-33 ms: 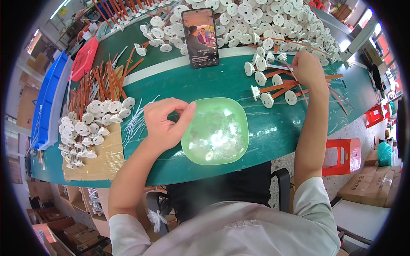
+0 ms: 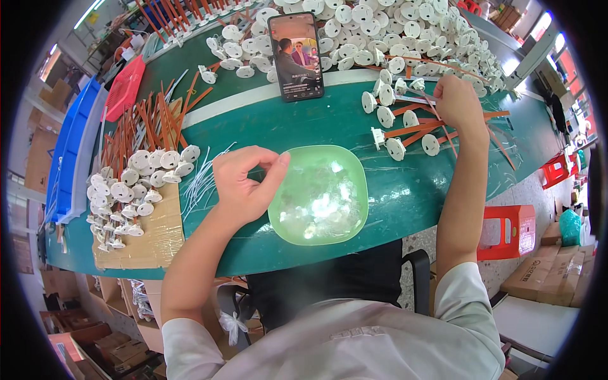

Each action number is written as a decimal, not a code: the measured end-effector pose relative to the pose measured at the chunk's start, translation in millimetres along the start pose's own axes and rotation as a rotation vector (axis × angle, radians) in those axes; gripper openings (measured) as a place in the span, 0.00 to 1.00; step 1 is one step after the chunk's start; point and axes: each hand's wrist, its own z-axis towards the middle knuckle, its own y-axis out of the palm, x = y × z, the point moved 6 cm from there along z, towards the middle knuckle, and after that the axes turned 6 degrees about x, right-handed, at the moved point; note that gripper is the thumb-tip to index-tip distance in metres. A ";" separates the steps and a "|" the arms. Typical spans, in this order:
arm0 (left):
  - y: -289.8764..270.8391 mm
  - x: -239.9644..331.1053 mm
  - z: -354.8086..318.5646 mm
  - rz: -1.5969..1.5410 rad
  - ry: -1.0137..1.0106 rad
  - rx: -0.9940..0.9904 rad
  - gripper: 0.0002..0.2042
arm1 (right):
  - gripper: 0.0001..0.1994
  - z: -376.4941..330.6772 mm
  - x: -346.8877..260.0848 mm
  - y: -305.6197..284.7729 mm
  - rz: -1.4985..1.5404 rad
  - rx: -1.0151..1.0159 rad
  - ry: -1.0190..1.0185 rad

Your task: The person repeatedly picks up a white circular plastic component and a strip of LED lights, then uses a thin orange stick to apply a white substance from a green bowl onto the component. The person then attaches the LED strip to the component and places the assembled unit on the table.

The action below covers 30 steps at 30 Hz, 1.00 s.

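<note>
Green bowl point(image 2: 310, 242): my landmark, on the green tabletop point(image 2: 247, 120) in front of the seated person; it holds clear, shiny contents too small for me to make out, and its central spot probably keeps them within both hands' reach.
Left hand point(image 2: 244, 180): at the bowl's upper-left rim, thumb and forefinger bent into a ring with their tips about meeting – I can't tell whether anything small sits between them.
Right hand point(image 2: 457, 104): well up and right of the bowl, fingers curled downward over the brown strips point(image 2: 415, 130); the fingertips are hidden from me, so I can't say if one is gripped.
White disc-headed pieces point(image 2: 396, 149): loosely spread up and right of the bowl, near the right hand, perhaps so single ones come away easily.
Cardboard sheet point(image 2: 168, 231): left of the bowl, under a clustered pile point(image 2: 130, 190) with discs toward the person – likely grouped that way for order.
White strands point(image 2: 201, 183): between pile and left hand, left of the bowl.
Phone point(image 2: 296, 57): beyond the bowl, screen facing the person, presumably for watching.
</note>
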 end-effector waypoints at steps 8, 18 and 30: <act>0.9 1.7 0.3 0.023 0.026 -0.005 0.04 | 0.04 -8.0 -39.1 -45.6 0.318 0.535 -0.303; 1.8 3.4 1.9 0.021 0.036 -0.020 0.10 | 0.06 -29.7 -80.2 -39.1 0.426 0.882 -0.558; 6.4 7.8 0.1 -0.004 0.072 -0.096 0.24 | 0.09 -90.3 -144.6 -44.7 0.674 0.821 -0.915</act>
